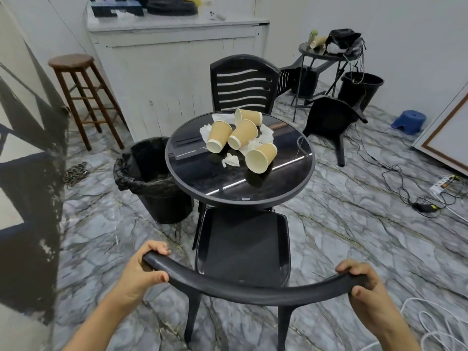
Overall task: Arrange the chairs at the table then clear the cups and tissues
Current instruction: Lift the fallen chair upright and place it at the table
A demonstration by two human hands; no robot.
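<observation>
Both hands grip the curved top rail of the near chair (243, 249); the left hand (141, 269) curls round the rail's left end, fingers over the top and thumb on the near side; the right hand (362, 282) wraps the right end in the same way; the chair's seat front lies just under the near edge of the round black table (202, 178). On the table four tan paper cups lie on their sides close together: one at the left (219, 136), one in the middle (242, 135), one at the back (248, 117) and one nearest the front (260, 157); crumpled white tissues (231, 160) lie among and beside them. A second chair (244, 84) stands upright at the far side of the table; a third chair (329, 120) lies tipped over on the floor to the right. A black bin (152, 178) lined with a black bag stands just beside the table on the left; a wooden stool (73, 79) stands near the left wall.
</observation>
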